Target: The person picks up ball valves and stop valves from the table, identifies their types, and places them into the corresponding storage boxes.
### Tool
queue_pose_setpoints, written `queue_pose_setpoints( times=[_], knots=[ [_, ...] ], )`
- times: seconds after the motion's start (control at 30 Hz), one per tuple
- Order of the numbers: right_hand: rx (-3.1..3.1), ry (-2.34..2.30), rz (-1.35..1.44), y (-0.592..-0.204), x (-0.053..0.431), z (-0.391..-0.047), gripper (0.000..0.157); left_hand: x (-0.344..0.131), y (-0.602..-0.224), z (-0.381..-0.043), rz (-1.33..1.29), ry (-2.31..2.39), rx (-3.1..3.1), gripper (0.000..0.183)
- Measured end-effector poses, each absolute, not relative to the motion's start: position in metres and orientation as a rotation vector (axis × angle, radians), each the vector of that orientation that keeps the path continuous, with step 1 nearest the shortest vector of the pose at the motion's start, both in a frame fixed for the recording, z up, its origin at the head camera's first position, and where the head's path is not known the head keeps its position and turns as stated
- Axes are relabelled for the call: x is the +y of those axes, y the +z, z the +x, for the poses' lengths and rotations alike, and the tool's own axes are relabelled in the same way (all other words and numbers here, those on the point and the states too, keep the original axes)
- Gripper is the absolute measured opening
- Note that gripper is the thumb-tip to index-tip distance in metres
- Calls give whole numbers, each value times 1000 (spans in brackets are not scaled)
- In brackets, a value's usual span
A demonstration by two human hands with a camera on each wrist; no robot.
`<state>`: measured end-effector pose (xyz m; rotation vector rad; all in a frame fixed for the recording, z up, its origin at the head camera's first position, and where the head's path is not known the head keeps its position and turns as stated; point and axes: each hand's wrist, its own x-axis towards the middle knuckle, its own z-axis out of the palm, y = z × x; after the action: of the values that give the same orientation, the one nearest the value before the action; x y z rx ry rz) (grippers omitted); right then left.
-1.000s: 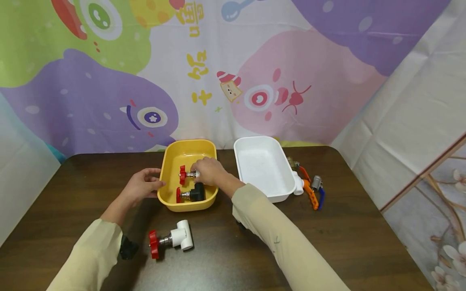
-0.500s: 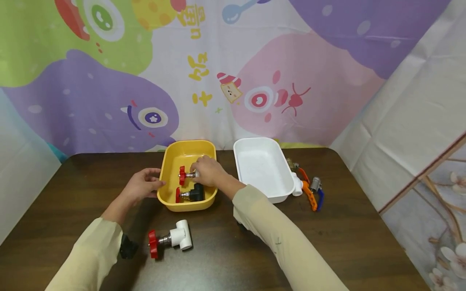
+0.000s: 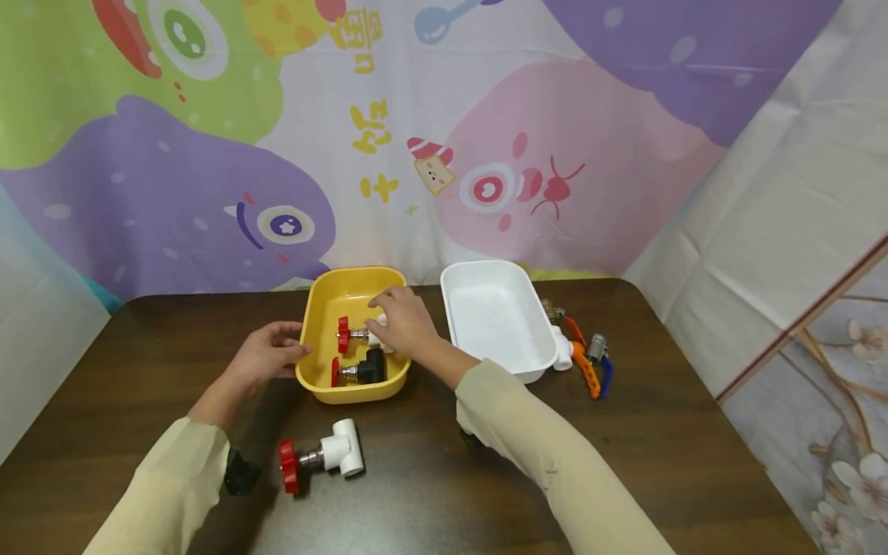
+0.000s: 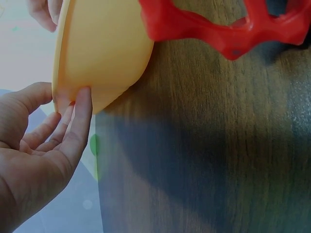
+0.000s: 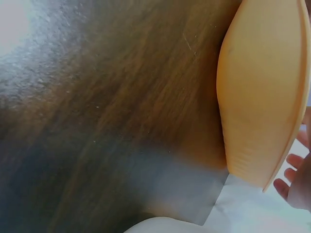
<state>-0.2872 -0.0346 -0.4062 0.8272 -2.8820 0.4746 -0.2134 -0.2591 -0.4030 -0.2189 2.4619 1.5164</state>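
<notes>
In the head view a yellow tray (image 3: 351, 396) holds two valves with red handwheels. One is a white tee valve (image 3: 343, 336); nearer me lies a black tee valve (image 3: 371, 367). My left hand (image 3: 267, 356) pinches the tray's left rim, thumb and fingers on either side of its wall in the left wrist view. My right hand (image 3: 404, 322) is over the tray's right side, thumb and forefinger spread above the white valve's tee, which it partly hides. In the right wrist view the tray's outer wall (image 5: 262, 87) covers much of that hand.
A larger white tee valve (image 3: 340, 451) with a red handwheel lies on the table in front. To the right stands a white tray (image 3: 496, 320). Beside it are ball valves with an orange lever (image 3: 586, 371), a blue lever (image 3: 607, 375) and a red lever (image 3: 574, 330).
My right hand's thumb and forefinger have parted from the white valve and lifted slightly, so more of its white tee shows. The left hand stays on the yellow rim.
</notes>
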Motion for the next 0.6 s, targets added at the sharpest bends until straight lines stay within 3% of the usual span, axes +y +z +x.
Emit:
queue_pose_setpoints(
  times=[0.6],
  knots=[
    [-2870, 1042, 603, -401, -5, -272, 45, -262, -401, -204, -199, 1530, 2475, 68]
  ],
)
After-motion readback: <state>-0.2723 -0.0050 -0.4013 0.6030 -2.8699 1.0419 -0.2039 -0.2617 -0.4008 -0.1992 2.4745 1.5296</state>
